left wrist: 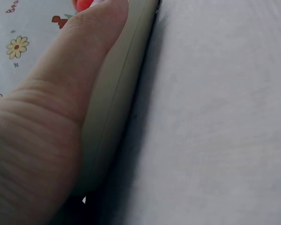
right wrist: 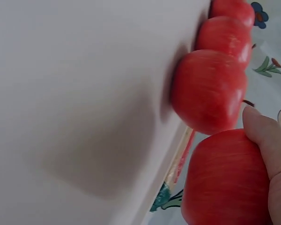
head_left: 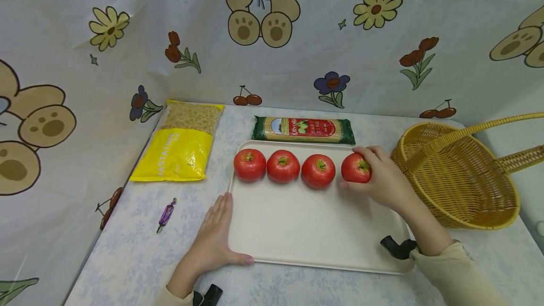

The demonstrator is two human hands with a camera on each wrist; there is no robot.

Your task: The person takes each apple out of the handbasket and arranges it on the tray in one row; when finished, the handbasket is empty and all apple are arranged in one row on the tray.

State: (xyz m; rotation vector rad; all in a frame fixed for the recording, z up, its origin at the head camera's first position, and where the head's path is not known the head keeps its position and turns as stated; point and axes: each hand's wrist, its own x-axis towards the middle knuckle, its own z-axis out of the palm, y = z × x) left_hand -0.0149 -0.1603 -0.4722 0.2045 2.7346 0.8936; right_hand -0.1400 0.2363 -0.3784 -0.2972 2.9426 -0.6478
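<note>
A white rectangular tray (head_left: 314,230) lies on the table with a row of red tomatoes along its far side. My right hand (head_left: 386,178) grips the rightmost tomato (head_left: 355,168) between thumb and fingers; the right wrist view shows that tomato (right wrist: 227,180) close up, with a shadow on the tray beside it. Left of it stand three more: the nearest tomato (head_left: 318,171), a middle tomato (head_left: 283,166) and an end tomato (head_left: 250,165). At the tray's near left corner my left hand (head_left: 214,237) rests against the rim, fingers straight along the left edge and thumb along the front edge.
Behind the tray lies a green-ended pack of spaghetti (head_left: 303,130). A yellow bag of pasta (head_left: 178,145) is at the far left, with a purple wrapped candy (head_left: 166,215) nearer. On the right, a wicker basket (head_left: 463,188) with a handle stands close to my right forearm.
</note>
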